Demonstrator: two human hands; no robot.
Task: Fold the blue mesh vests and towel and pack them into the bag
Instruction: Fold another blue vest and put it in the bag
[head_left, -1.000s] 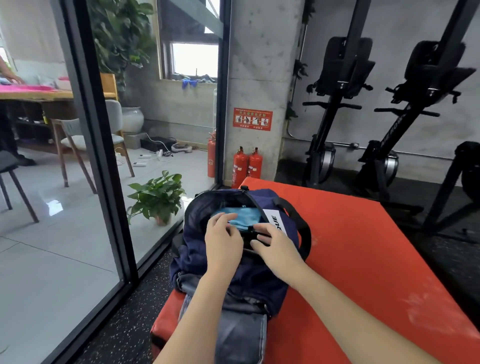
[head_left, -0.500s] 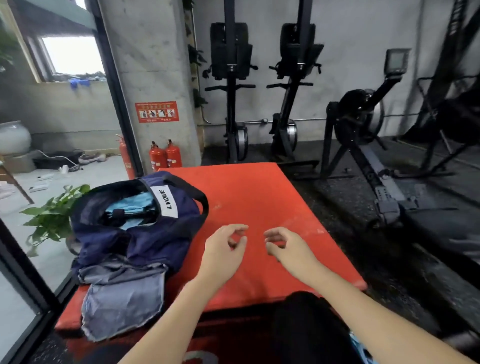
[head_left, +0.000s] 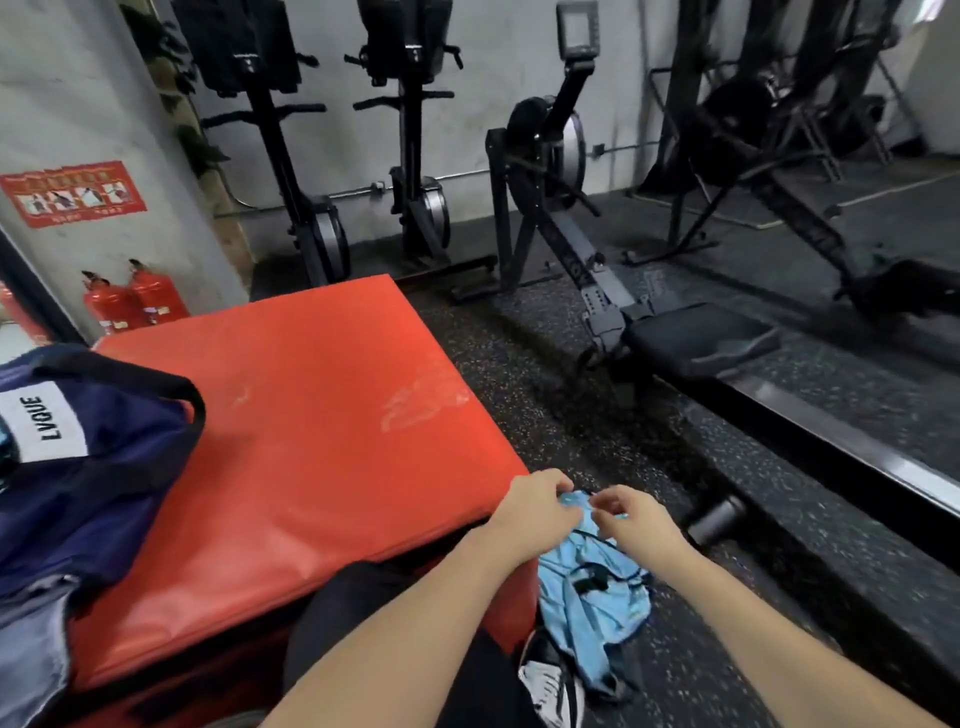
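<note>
Presently we count one blue mesh vest (head_left: 592, 587), its top edge pinched by both the left hand (head_left: 540, 512) and right hand (head_left: 636, 519); one bag (head_left: 88, 467) sits on the red worktop (head_left: 322, 415).

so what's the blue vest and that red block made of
Blue vest: thin, limp fabric, probably light synthetic mesh; it hangs crumpled from both hands, though the weave is too blurred to confirm. Red block: looks like padded foam under glossy vinyl, with sheen and scuffed pale patches.

Gym: rowing machines (head_left: 561, 208), rubber flooring (head_left: 623, 441)
</note>
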